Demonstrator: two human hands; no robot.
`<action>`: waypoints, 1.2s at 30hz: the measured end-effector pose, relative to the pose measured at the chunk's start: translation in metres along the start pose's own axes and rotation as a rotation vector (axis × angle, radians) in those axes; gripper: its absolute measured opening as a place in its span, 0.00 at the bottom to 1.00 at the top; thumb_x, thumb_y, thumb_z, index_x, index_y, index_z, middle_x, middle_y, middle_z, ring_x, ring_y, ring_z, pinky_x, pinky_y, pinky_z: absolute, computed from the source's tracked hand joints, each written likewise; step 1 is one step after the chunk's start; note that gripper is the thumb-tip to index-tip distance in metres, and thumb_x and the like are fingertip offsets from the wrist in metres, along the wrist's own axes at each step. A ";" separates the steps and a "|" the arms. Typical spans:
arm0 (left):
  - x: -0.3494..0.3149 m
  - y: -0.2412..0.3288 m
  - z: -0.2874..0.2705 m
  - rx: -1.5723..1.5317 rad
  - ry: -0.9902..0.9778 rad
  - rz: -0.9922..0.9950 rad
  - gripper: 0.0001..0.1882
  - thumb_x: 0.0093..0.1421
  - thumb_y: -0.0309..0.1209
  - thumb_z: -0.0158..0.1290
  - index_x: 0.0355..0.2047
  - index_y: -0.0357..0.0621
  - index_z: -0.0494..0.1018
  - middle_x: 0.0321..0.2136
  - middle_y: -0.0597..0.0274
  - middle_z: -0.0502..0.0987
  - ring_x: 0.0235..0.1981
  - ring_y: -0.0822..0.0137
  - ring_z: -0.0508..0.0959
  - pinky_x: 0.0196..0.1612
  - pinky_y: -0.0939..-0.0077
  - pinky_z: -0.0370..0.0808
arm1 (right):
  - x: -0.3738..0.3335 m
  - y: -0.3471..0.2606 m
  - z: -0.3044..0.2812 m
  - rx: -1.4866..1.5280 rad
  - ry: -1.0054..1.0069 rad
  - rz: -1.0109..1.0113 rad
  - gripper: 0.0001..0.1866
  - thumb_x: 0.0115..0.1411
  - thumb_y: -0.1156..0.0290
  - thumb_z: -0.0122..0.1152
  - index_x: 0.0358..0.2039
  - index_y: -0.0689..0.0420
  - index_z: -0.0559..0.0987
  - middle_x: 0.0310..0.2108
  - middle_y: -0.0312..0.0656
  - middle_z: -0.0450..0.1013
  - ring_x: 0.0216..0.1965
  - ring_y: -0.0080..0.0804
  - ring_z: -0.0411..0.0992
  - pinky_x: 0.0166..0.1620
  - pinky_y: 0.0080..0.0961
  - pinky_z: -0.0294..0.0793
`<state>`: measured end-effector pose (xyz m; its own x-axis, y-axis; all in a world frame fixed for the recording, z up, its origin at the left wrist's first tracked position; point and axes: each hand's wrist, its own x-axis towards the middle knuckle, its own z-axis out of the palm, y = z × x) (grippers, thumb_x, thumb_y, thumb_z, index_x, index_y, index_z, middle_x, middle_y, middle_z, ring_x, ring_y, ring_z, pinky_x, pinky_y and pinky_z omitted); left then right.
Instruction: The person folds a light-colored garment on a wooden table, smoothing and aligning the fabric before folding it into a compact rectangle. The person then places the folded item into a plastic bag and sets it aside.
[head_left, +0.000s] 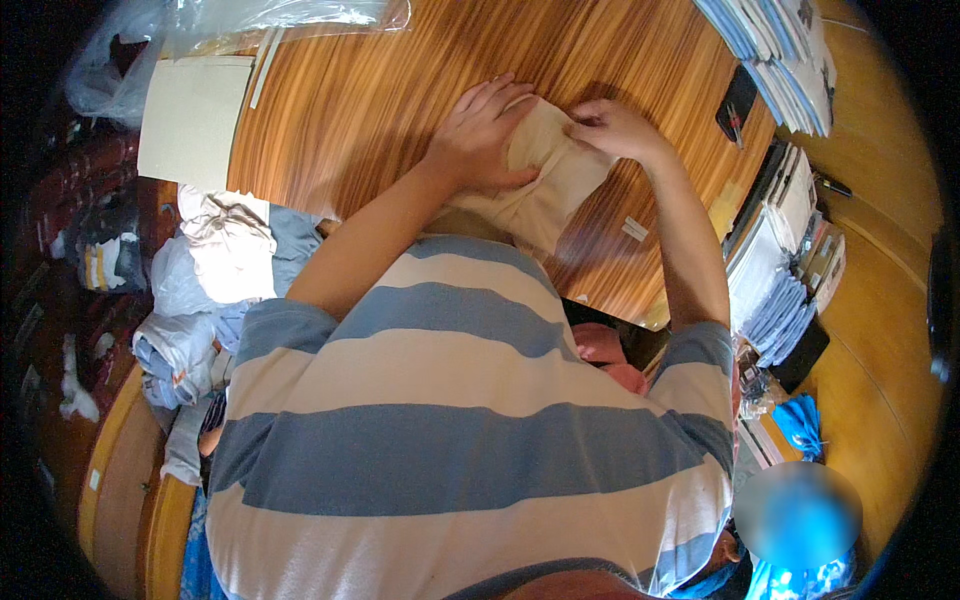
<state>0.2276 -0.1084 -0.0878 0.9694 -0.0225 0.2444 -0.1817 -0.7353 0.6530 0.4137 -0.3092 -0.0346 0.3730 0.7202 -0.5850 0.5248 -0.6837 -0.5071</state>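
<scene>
A piece of cream cloth (560,185) lies on the striped wooden table in front of me, its lower end reaching toward the table's near edge. Pressed flat on the cloth's left side is my left hand (487,135), fingers stretched and thumb spread out over the fabric. At the upper right edge of the cloth, my right hand (610,130) has its fingers curled in, with thumb and forefinger pinching the fabric. Part of that grip is hidden behind the hand. A small white label (633,229) rests on the wood to the right of the cloth.
A beige board (190,122) and clear plastic sheeting (290,14) occupy the table's far left. Folded garments (790,80) are stacked at the far right, near a dark phone (736,103) with a small red-handled tool. Crumpled clothes (228,240) lie beyond the left edge.
</scene>
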 end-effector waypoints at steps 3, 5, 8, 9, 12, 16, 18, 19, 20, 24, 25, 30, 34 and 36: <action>-0.002 0.001 0.000 0.027 -0.002 0.006 0.51 0.46 0.55 0.69 0.66 0.43 0.67 0.66 0.52 0.66 0.72 0.48 0.59 0.74 0.48 0.54 | -0.014 0.029 0.000 -0.054 -0.098 0.136 0.21 0.66 0.53 0.59 0.39 0.60 0.84 0.34 0.48 0.81 0.37 0.39 0.77 0.44 0.35 0.77; -0.002 0.000 0.001 0.034 -0.015 0.001 0.50 0.48 0.56 0.68 0.67 0.43 0.66 0.67 0.52 0.66 0.72 0.48 0.59 0.74 0.47 0.54 | -0.019 0.035 0.011 -0.265 0.078 0.194 0.20 0.67 0.55 0.60 0.42 0.62 0.84 0.36 0.47 0.82 0.41 0.34 0.78 0.47 0.32 0.77; -0.005 -0.001 0.008 0.079 -0.013 0.000 0.50 0.49 0.57 0.67 0.67 0.44 0.66 0.68 0.52 0.65 0.73 0.48 0.59 0.74 0.47 0.53 | -0.003 0.026 0.032 0.373 0.426 -0.050 0.17 0.67 0.62 0.61 0.46 0.63 0.84 0.40 0.46 0.83 0.45 0.30 0.78 0.51 0.30 0.77; -0.004 -0.002 0.011 0.103 -0.006 0.004 0.49 0.49 0.57 0.66 0.67 0.44 0.66 0.68 0.52 0.65 0.73 0.48 0.59 0.74 0.47 0.53 | 0.003 0.024 0.034 0.323 0.361 -0.040 0.20 0.66 0.57 0.61 0.46 0.62 0.84 0.42 0.48 0.83 0.47 0.36 0.79 0.52 0.32 0.77; -0.001 -0.005 0.011 0.108 -0.019 0.040 0.48 0.50 0.58 0.66 0.65 0.44 0.68 0.67 0.52 0.66 0.73 0.49 0.59 0.74 0.48 0.54 | 0.009 0.022 0.031 0.186 0.236 -0.006 0.25 0.63 0.49 0.62 0.46 0.59 0.86 0.45 0.53 0.83 0.51 0.49 0.80 0.55 0.40 0.78; 0.001 -0.004 0.007 0.090 0.000 0.066 0.46 0.50 0.59 0.65 0.63 0.45 0.70 0.66 0.52 0.68 0.72 0.50 0.60 0.73 0.48 0.54 | -0.041 0.015 0.025 -0.323 0.414 0.326 0.22 0.62 0.51 0.63 0.45 0.56 0.86 0.42 0.53 0.83 0.46 0.49 0.82 0.50 0.44 0.80; -0.002 -0.004 0.005 0.067 0.030 0.062 0.44 0.50 0.58 0.65 0.62 0.46 0.71 0.66 0.53 0.68 0.72 0.51 0.61 0.73 0.47 0.55 | -0.070 -0.013 0.018 -0.314 0.598 0.615 0.23 0.62 0.49 0.63 0.46 0.54 0.87 0.40 0.52 0.84 0.43 0.49 0.83 0.49 0.46 0.81; -0.004 -0.002 0.005 0.083 0.069 0.063 0.42 0.51 0.57 0.65 0.61 0.46 0.72 0.65 0.53 0.69 0.70 0.51 0.63 0.71 0.48 0.57 | -0.084 -0.024 0.030 -0.220 0.660 0.609 0.23 0.61 0.48 0.63 0.45 0.54 0.87 0.37 0.51 0.84 0.41 0.49 0.83 0.48 0.46 0.81; -0.008 -0.001 0.003 0.105 0.105 0.062 0.40 0.52 0.56 0.65 0.59 0.47 0.73 0.63 0.53 0.71 0.69 0.51 0.65 0.70 0.49 0.60 | -0.092 -0.039 0.045 -0.120 0.719 0.599 0.23 0.61 0.47 0.63 0.43 0.54 0.88 0.35 0.51 0.84 0.38 0.49 0.83 0.47 0.46 0.82; -0.019 0.027 -0.020 0.143 -0.149 -0.131 0.28 0.55 0.53 0.63 0.48 0.47 0.79 0.48 0.54 0.83 0.53 0.51 0.80 0.54 0.55 0.77 | -0.087 -0.082 0.113 0.502 0.682 0.426 0.23 0.59 0.47 0.65 0.32 0.57 0.88 0.26 0.53 0.82 0.32 0.52 0.83 0.42 0.44 0.82; -0.024 0.031 -0.024 0.087 -0.234 -0.187 0.26 0.56 0.53 0.63 0.44 0.46 0.81 0.43 0.53 0.83 0.48 0.51 0.82 0.49 0.56 0.78 | -0.080 -0.102 0.118 0.483 0.630 0.477 0.23 0.59 0.48 0.65 0.30 0.59 0.87 0.26 0.54 0.81 0.33 0.53 0.83 0.42 0.43 0.82; -0.032 0.039 -0.028 -0.039 -0.342 -0.274 0.24 0.59 0.53 0.63 0.28 0.42 0.83 0.26 0.51 0.84 0.31 0.51 0.86 0.36 0.57 0.81 | -0.044 -0.090 0.149 0.362 0.793 0.445 0.25 0.62 0.48 0.64 0.29 0.63 0.85 0.26 0.54 0.80 0.28 0.51 0.81 0.36 0.40 0.80; -0.028 0.040 -0.028 -0.159 -0.309 -0.278 0.21 0.59 0.49 0.63 0.29 0.40 0.82 0.27 0.52 0.84 0.29 0.52 0.84 0.35 0.60 0.79 | -0.060 -0.081 0.161 0.876 0.747 0.155 0.19 0.65 0.57 0.65 0.29 0.64 0.80 0.25 0.52 0.79 0.24 0.37 0.81 0.30 0.35 0.78; -0.028 0.038 -0.026 -0.230 -0.346 -0.274 0.21 0.59 0.48 0.64 0.29 0.40 0.82 0.26 0.52 0.84 0.27 0.52 0.83 0.34 0.60 0.78 | -0.069 -0.077 0.166 0.897 0.718 0.240 0.17 0.65 0.61 0.65 0.30 0.63 0.78 0.23 0.50 0.79 0.24 0.31 0.80 0.29 0.32 0.77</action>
<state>0.1893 -0.1182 -0.0508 0.9773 -0.1015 -0.1857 0.0940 -0.5780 0.8106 0.2207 -0.3262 -0.0604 0.8854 0.2671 -0.3804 -0.2380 -0.4423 -0.8647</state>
